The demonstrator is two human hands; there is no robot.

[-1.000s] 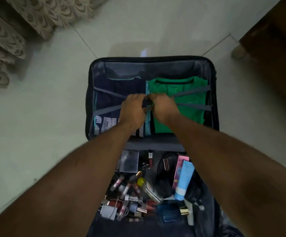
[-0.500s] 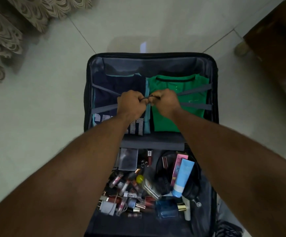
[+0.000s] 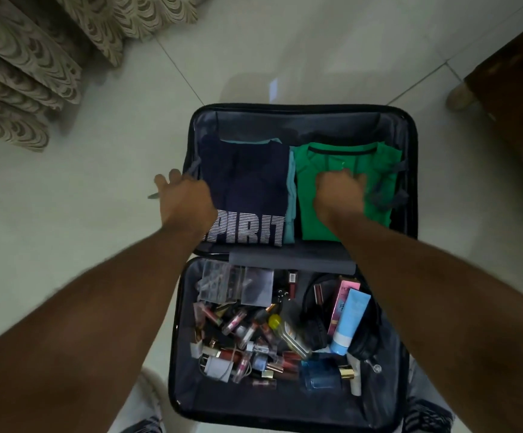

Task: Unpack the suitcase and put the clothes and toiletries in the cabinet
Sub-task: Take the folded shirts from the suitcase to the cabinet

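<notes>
The open suitcase [image 3: 410,182] lies on the floor. Its far half holds a folded navy shirt [image 3: 247,182] printed "SPIRIT", a teal garment [image 3: 290,195] and a green shirt [image 3: 347,157]. The near half holds several toiletries, among them a light blue tube [image 3: 350,320], a pink box [image 3: 343,295] and a blue perfume bottle [image 3: 321,375]. My left hand [image 3: 182,192] hovers over the suitcase's left edge with fingers spread. The left strap [image 3: 194,167] runs under it, and its end [image 3: 154,195] pokes out past the hand. My right hand [image 3: 341,189] rests curled on the green shirt, gripping the slack right strap [image 3: 388,198].
Pale floor tiles [image 3: 66,245] surround the suitcase. A patterned curtain [image 3: 19,73] hangs at the upper left. Dark wooden furniture with a foot [image 3: 460,95] stands at the upper right. My knees in patterned trousers [image 3: 425,414] flank the suitcase's near end.
The strap buckle at the middle has come undone. My hands have moved apart, left hand out to the left edge and right hand rightward, drawing the straps off the clothes.
</notes>
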